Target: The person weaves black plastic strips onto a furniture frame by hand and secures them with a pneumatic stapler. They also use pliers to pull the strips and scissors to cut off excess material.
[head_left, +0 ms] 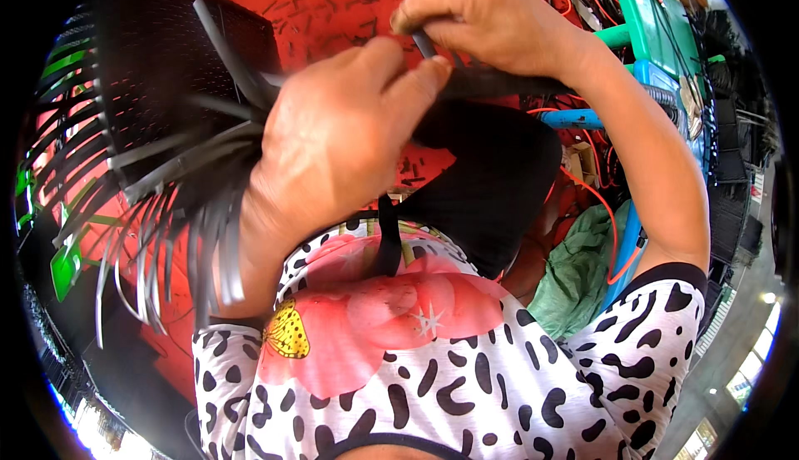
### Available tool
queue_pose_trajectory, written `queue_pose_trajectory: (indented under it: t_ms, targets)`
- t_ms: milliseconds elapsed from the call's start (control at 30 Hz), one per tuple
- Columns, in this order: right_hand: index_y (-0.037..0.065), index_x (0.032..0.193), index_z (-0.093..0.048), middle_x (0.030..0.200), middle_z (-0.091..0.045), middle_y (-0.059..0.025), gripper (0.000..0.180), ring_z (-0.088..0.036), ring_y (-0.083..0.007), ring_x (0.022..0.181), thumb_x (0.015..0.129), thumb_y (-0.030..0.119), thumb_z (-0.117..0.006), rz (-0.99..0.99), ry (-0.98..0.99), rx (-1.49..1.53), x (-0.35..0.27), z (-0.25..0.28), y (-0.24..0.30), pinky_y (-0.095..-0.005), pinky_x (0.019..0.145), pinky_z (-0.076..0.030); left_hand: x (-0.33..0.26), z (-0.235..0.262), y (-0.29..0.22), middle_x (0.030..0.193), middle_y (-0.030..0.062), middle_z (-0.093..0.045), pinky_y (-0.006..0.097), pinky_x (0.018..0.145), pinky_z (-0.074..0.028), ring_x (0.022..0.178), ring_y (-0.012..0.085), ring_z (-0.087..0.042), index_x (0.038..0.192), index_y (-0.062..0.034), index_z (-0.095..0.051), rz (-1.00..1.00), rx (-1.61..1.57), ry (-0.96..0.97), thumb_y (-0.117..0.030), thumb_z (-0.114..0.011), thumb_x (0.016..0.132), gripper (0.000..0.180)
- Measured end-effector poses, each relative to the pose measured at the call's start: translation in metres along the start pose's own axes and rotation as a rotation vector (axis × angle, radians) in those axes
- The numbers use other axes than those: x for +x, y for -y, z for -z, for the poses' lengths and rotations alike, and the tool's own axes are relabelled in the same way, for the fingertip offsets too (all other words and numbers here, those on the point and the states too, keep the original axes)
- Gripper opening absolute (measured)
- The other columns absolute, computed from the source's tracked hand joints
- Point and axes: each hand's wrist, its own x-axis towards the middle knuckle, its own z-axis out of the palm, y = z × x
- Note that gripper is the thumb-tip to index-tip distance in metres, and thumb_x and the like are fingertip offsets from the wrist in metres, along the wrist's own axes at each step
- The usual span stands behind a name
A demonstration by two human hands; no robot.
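Note:
A black woven piece made of flat plastic strips is at the left, in front of me. Many loose strip ends fan out from its edge, some smeared by motion. My left hand is closed at its right side, thumb and fingers pinched on a dark strip. My right hand is curled just beyond, its fingers closed on the same dark strip, a short length of which shows between the hands. Below my right hand runs a dark bar or edge, partly hidden by my hands.
Short dark offcuts litter the red floor. At the right stand a green stool-like frame and blue tubes, with orange cords and hoses around them. A crumpled green sack lies beside my lap.

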Motion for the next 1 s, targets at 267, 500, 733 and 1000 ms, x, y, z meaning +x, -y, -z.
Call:
queue_pose_trajectory:
  t_ms: [267,500,733,1000]
  targets:
    - [-0.002,0.088,-0.064,0.076,-0.063,-0.0043,0.014,-0.057,-0.0134,0.068,0.075,-0.001,-0.058,-0.499,-0.003,0.508,0.014,0.008,-0.007,-0.0276,0.062,-0.046,0.012,0.001,0.019,0.101,0.0146,-0.057,0.031,0.066,-0.054,0.080,0.0277,-0.063,0.106,0.0019,-0.063,-0.006,-0.009,0.010,0.018,-0.050,0.071,0.041]
    - [0.001,0.091,-0.067,0.077,-0.063,-0.0012,0.016,-0.054,-0.0123,0.067,0.078,0.000,-0.057,-0.511,0.330,0.456,0.018,0.011,-0.005,-0.0281,0.063,-0.043,0.009,-0.007,0.024,0.093,0.0095,-0.058,0.037,0.061,-0.051,0.074,0.0298,-0.063,0.100,-0.0047,-0.065,0.003,-0.007,-0.043,0.001,-0.061,0.073,0.028]
    - [-0.001,0.094,-0.064,0.075,-0.063,-0.0069,0.019,-0.056,-0.0132,0.070,0.077,0.001,-0.056,-0.080,-0.267,-0.303,-0.007,0.004,0.013,-0.0309,0.065,-0.044,0.014,-0.001,0.026,0.097,0.0184,-0.063,0.037,0.072,-0.051,0.085,0.0362,-0.062,0.103,0.0015,-0.063,0.043,-0.082,0.011,0.008,-0.058,0.072,0.032]
    - [0.008,0.084,-0.061,0.090,-0.059,-0.0043,0.023,-0.059,-0.0238,0.087,0.066,0.012,-0.075,0.229,-0.716,-0.647,-0.028,-0.050,0.020,-0.0349,0.071,-0.047,0.018,-0.006,0.038,0.092,0.0167,-0.064,0.038,0.069,-0.050,0.082,0.0367,-0.062,0.097,0.0009,-0.063,0.032,-0.108,-0.021,0.005,-0.061,0.072,0.025]
